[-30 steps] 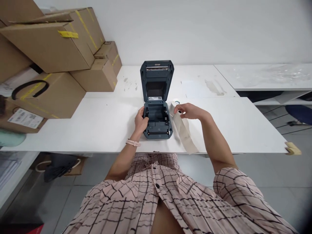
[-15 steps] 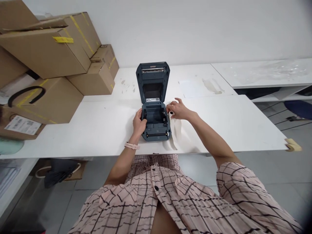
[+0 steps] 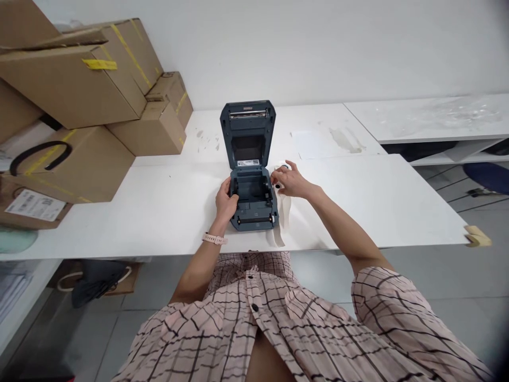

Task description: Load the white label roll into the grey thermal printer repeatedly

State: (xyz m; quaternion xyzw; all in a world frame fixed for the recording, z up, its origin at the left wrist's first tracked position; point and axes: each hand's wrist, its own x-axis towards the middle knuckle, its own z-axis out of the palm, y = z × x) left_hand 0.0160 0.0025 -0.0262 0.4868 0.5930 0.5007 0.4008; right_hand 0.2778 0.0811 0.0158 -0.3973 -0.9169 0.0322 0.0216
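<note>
A dark grey label printer (image 3: pixel 254 209) stands on the white table with its lid (image 3: pixel 248 127) raised, its inner bay showing no roll. My left hand (image 3: pixel 226 200) is closed on the printer's left side wall, thumb over the rim. At the opposite side, my right hand (image 3: pixel 291 180) has its fingers bent around a small white label roll (image 3: pixel 277 187), close against the printer's right wall. The fingers partly hide the roll; its dark core hole shows beneath them. From it a loose pale paper strip (image 3: pixel 284 209) hangs down onto the table toward the front edge.
Cardboard boxes (image 3: pixel 71 79) with yellow tape are piled on the left of the table (image 3: pixel 167 212). A thin sheet (image 3: pixel 308 144) lies behind my right hand. Clear plastic (image 3: pixel 469 111) rests on the farther right table. A padded corner (image 3: pixel 477 236) marks the right end.
The label roll and its paper strip have shifted slightly toward the printer, and the strip hangs narrower. My left hand keeps its place on the printer; the right hand has barely moved.
</note>
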